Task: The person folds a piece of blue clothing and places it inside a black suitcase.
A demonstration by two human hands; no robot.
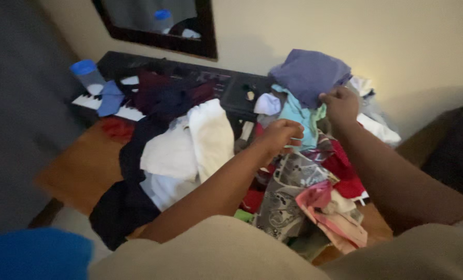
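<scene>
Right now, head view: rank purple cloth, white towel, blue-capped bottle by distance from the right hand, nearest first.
1. Purple cloth: top of the pile, touching the right hand.
2. White towel: mid-pile, off to the left.
3. Blue-capped bottle: far left, on the keyboard.

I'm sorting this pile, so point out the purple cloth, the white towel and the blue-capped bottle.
purple cloth (309,72), head view, middle of its bunched top
white towel (210,137), head view, its folded middle
blue-capped bottle (87,75), head view, its body

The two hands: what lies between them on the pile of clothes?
In the head view, a light teal garment lies between the left hand and the right hand, under a purple cloth.
</scene>
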